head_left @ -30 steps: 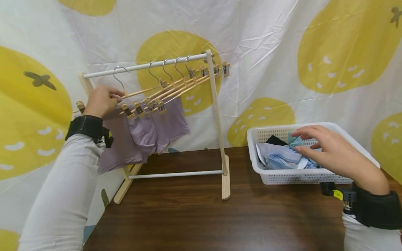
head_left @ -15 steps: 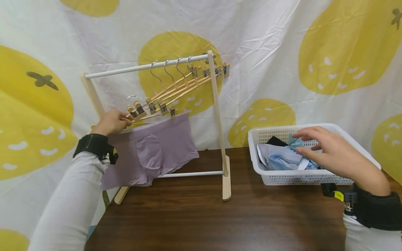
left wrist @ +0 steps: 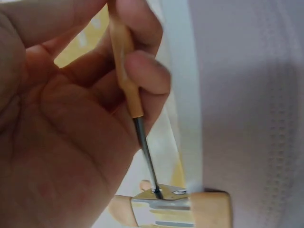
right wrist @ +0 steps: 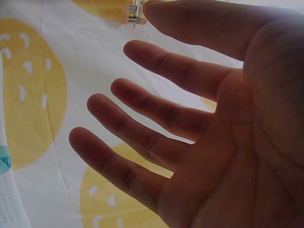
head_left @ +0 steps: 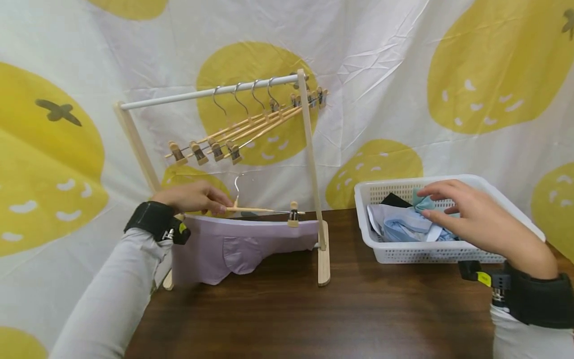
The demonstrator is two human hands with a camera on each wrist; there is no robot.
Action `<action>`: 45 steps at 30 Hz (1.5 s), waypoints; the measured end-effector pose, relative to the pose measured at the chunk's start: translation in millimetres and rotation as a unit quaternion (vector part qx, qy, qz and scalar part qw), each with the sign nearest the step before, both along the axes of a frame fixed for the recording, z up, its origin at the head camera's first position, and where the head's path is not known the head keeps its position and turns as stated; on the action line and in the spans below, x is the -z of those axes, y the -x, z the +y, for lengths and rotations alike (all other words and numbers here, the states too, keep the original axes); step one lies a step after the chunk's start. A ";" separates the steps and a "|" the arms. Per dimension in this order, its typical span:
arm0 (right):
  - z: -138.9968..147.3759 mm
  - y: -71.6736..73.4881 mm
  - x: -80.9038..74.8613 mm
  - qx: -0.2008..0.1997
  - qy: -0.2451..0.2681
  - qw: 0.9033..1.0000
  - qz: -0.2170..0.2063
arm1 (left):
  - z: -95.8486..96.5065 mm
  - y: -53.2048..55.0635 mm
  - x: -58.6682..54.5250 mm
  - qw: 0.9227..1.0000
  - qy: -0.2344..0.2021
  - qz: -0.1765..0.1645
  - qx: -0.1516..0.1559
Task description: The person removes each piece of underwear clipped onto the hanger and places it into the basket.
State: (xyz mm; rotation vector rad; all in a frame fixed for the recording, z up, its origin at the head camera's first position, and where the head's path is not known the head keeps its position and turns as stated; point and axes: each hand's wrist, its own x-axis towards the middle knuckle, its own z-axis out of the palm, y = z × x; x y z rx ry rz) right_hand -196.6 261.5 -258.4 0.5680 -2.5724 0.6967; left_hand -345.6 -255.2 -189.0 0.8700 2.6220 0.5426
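My left hand (head_left: 199, 197) grips the wooden bar of a clip hanger (head_left: 251, 209) low in front of the rack. Light purple boxer briefs (head_left: 242, 247) hang from its clips, waistband up. The hanger's metal hook stands free of the rail. In the left wrist view the fingers curl round the wooden bar (left wrist: 126, 71), and a metal clip (left wrist: 166, 209) bites the waistband. My right hand (head_left: 475, 214) hovers over the white basket (head_left: 390, 252) with fingers relaxed and apart, holding nothing; the right wrist view shows the bare palm (right wrist: 223, 156).
A small wooden garment rack (head_left: 309, 149) with a white rail (head_left: 193, 94) stands on the brown table (head_left: 358, 309). Several clip hangers (head_left: 251, 127) hang from its right half. Folded blue, grey, black and teal clothes (head_left: 408, 224) lie in the basket. A patterned cloth covers the wall behind.
The left hand has taken the hanger with the purple boxer briefs off the rail, bringing it down and to the right. My right hand has stayed over the basket.
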 end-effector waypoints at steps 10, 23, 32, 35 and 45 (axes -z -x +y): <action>-0.6 0.3 -0.1 -0.007 0.001 1.000 0.007 | 84.7 -33.1 -3.7 0.995 0.003 0.024 0.092; -12.5 -10.5 -10.8 0.018 0.085 0.996 0.037 | 153.1 -84.3 -9.1 0.930 -0.138 0.314 0.131; -19.6 -20.4 -15.0 0.031 0.141 0.987 0.064 | 176.7 -105.9 7.6 0.882 -0.220 0.399 0.119; -19.6 -20.5 -15.7 0.035 0.140 0.986 0.085 | 181.3 -111.1 15.7 0.875 -0.241 0.405 0.106; -19.0 -20.2 -16.1 0.041 0.137 0.985 0.099 | 195.1 -122.8 39.5 0.876 -0.274 0.397 0.012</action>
